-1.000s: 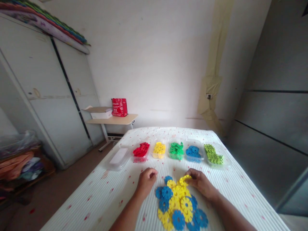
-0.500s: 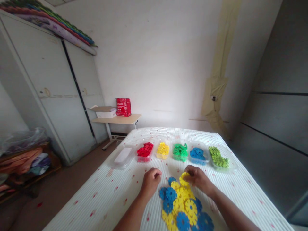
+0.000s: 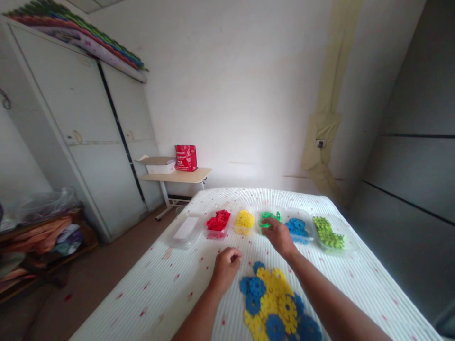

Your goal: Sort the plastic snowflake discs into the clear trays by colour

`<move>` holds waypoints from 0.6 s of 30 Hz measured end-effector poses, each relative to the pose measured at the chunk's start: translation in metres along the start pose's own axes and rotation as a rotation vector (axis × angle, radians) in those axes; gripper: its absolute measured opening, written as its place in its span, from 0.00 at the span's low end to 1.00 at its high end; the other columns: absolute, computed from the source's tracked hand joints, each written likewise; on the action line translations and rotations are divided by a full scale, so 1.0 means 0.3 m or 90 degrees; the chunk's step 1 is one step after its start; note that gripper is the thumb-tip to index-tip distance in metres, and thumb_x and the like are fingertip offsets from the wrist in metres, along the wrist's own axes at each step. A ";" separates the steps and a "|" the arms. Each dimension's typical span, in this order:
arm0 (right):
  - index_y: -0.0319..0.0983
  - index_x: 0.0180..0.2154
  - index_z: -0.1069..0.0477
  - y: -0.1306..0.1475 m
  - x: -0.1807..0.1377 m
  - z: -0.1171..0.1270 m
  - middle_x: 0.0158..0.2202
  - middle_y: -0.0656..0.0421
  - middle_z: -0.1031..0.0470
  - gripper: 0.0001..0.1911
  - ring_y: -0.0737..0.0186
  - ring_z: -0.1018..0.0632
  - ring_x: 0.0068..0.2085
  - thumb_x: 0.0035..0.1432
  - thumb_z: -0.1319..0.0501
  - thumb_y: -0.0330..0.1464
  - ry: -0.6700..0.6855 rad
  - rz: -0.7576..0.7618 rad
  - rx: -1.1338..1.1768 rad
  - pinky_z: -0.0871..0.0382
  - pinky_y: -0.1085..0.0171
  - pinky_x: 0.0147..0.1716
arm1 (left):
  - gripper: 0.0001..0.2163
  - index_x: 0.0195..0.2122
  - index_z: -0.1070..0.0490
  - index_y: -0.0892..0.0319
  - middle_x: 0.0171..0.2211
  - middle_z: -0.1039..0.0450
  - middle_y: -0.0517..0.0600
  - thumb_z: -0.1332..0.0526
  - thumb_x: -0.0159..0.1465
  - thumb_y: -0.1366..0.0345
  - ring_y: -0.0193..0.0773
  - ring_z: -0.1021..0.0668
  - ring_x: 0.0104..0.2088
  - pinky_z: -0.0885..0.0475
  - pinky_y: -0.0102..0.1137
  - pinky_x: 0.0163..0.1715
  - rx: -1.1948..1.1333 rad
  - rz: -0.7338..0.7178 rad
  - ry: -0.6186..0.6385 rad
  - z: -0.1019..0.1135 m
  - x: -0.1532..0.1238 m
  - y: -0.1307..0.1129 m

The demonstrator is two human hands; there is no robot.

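Note:
My right hand (image 3: 279, 235) reaches over the near side of the clear tub of green pieces (image 3: 270, 218), with thumb and fingertips slightly apart and nothing visible between them. It hides part of that tub. Resting on the tablecloth left of the pile, my left hand (image 3: 226, 266) is curled closed, and no piece shows in it. Below and between my forearms lies a pile of flat notched discs, with yellow discs (image 3: 287, 308) and blue discs (image 3: 256, 287) overlapping one another.
Across the table stand clear tubs of red pieces (image 3: 218, 220), yellow pieces (image 3: 244, 219), blue pieces (image 3: 297, 228) and light green pieces (image 3: 329, 234). A clear lidded box (image 3: 185, 231) is at the left end. Behind, a side table (image 3: 177, 176) bears a red bag (image 3: 186, 157).
My right hand has let go of a yellow disc at the pile's far end and moved forward to the green tub. My left hand stays nearly still.

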State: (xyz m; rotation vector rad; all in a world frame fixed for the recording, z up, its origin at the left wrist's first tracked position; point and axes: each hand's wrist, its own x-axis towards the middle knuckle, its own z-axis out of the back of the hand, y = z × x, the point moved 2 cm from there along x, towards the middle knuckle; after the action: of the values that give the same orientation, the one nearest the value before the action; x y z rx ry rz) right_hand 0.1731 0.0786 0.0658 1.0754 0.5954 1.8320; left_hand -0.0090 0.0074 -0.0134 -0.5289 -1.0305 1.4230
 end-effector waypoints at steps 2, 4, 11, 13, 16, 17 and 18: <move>0.36 0.34 0.29 -0.040 -0.070 0.029 0.29 0.58 0.26 0.08 0.65 0.26 0.27 0.55 0.45 0.30 0.015 -0.002 -0.023 0.32 0.65 0.28 | 0.08 0.27 0.28 0.61 0.24 0.29 0.46 0.46 0.50 0.72 0.33 0.27 0.28 0.34 0.26 0.31 0.012 -0.013 0.001 -0.002 0.000 -0.002; 0.37 0.31 0.29 -0.088 -0.150 0.070 0.26 0.58 0.27 0.09 0.65 0.27 0.24 0.54 0.48 0.31 0.034 0.028 -0.071 0.34 0.67 0.25 | 0.07 0.28 0.28 0.61 0.26 0.28 0.47 0.45 0.50 0.71 0.33 0.28 0.28 0.34 0.26 0.31 0.017 -0.021 0.013 -0.006 0.000 -0.008; 0.39 0.28 0.30 -0.221 -0.315 0.178 0.28 0.58 0.26 0.11 0.62 0.27 0.29 0.52 0.50 0.33 0.059 -0.013 -0.177 0.35 0.66 0.30 | 0.10 0.33 0.26 0.58 0.34 0.27 0.48 0.41 0.53 0.60 0.37 0.26 0.36 0.35 0.28 0.37 0.125 -0.003 0.086 -0.048 -0.042 -0.099; 0.39 0.28 0.31 -0.223 -0.316 0.173 0.28 0.57 0.27 0.11 0.63 0.27 0.29 0.53 0.50 0.33 0.063 -0.008 -0.192 0.35 0.66 0.30 | 0.12 0.36 0.26 0.54 0.37 0.28 0.48 0.41 0.53 0.58 0.39 0.28 0.41 0.36 0.30 0.41 0.193 -0.031 0.093 -0.066 -0.066 -0.138; 0.39 0.27 0.31 -0.216 -0.309 0.157 0.28 0.57 0.28 0.11 0.63 0.27 0.30 0.53 0.51 0.33 0.068 0.013 -0.221 0.36 0.66 0.30 | 0.14 0.40 0.27 0.48 0.40 0.31 0.48 0.40 0.52 0.57 0.41 0.30 0.44 0.38 0.33 0.42 0.295 -0.044 0.109 -0.085 -0.094 -0.178; 0.39 0.27 0.31 -0.214 -0.308 0.153 0.28 0.57 0.28 0.11 0.63 0.27 0.29 0.53 0.51 0.32 0.068 0.016 -0.228 0.36 0.67 0.30 | 0.14 0.40 0.27 0.47 0.41 0.31 0.47 0.40 0.52 0.58 0.42 0.30 0.45 0.38 0.33 0.42 0.318 -0.041 0.114 -0.086 -0.100 -0.185; 0.39 0.27 0.31 -0.214 -0.307 0.150 0.28 0.58 0.28 0.11 0.63 0.27 0.29 0.53 0.51 0.32 0.067 0.017 -0.232 0.36 0.67 0.30 | 0.14 0.40 0.28 0.46 0.41 0.32 0.47 0.41 0.52 0.59 0.42 0.31 0.45 0.39 0.34 0.42 0.332 -0.037 0.119 -0.085 -0.103 -0.190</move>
State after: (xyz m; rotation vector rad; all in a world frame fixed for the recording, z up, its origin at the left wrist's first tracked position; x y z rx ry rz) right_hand 0.2611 0.0267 0.0011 0.7503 0.2894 1.9361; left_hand 0.0480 -0.0230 0.0129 -0.2394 -0.4903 1.4876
